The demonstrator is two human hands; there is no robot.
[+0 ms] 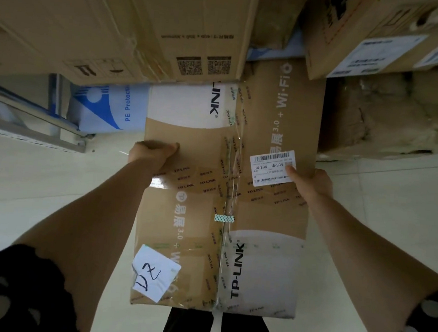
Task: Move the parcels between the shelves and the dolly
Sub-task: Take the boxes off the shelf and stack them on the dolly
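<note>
Brown corrugated cardboard formed the one parcel (223, 192) under handling, a long, flat, rectangular carton sealed along its centre seam with glossy clear tape printed with a repeated brand name. Two rounded white printed panels were noted on its top face, one at each end. Two paper items were found stuck to it: a white barcode label (272, 167) near the right edge and a square white note (155, 276) with handwritten marks at the near left corner. One short green-patterned tape strip (224, 218) was seen across the seam.

The parcel was held at mid-length over the pale, glossy tiled floor (28, 177). The left hand (152, 152) was curled round the left edge, thumb laid on top. The right hand (313, 183) gripped the right edge, its thumb pressed onto the barcode label. Whether the far end rested on anything could not be told; it was overlapped by a large creased carton (106, 20).

Three other cartons were counted: that one, a labelled carton (366, 41) at upper right, and a crumpled carton (386, 118) below it. One smooth blue-and-white bag (107, 107) was recorded at left.
</note>
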